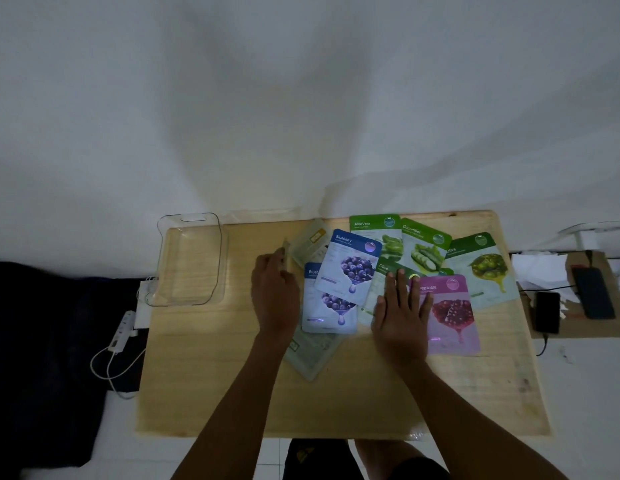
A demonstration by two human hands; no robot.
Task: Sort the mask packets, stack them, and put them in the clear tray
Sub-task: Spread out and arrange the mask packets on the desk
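Several mask packets lie spread over the wooden table (232, 393). Two blueberry packets (350, 268) overlap in the middle. Aloe vera (374, 233), cucumber (424, 247) and olive (481, 268) packets fan out behind them, and a pomegranate packet (452, 317) lies at the right. A face-down packet (312, 355) pokes out below the blueberry ones. My left hand (275, 292) holds a thin packet (285, 252) on edge, left of the blueberry pair. My right hand (402, 313) lies flat, fingers apart, over a second olive packet (383, 271) and the pomegranate packet's left edge. The clear tray (189, 261) stands at the table's far left corner.
A white power strip (123, 332) with cables hangs off the table's left side. At the right, two phones (547, 311) and crumpled paper (537, 271) rest on a cardboard surface. A white wall rises behind the table. Dark fabric (42, 341) lies at the far left.
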